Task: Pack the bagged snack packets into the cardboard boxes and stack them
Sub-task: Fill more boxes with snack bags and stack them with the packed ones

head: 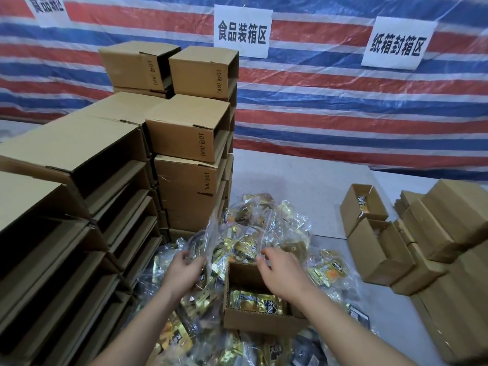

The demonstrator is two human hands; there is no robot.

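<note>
With the left hand [184, 268] gripping a clear snack bag [211, 249] from the pile beside the open box [253, 294] and right-hand fingers [264, 262] released over it, she should lay the bag flat.

White wall signs read 食品装箱区 [243, 32] and 纸箱封箱区 [397, 44]; stacked cardboard boxes [184, 128] are printed 10号 (KK).

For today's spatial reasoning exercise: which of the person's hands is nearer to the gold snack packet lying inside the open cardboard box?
Right. The right hand hovers directly over the box, just above the gold snack packet; the left hand grips a clear bag outside the box's left wall.
</note>
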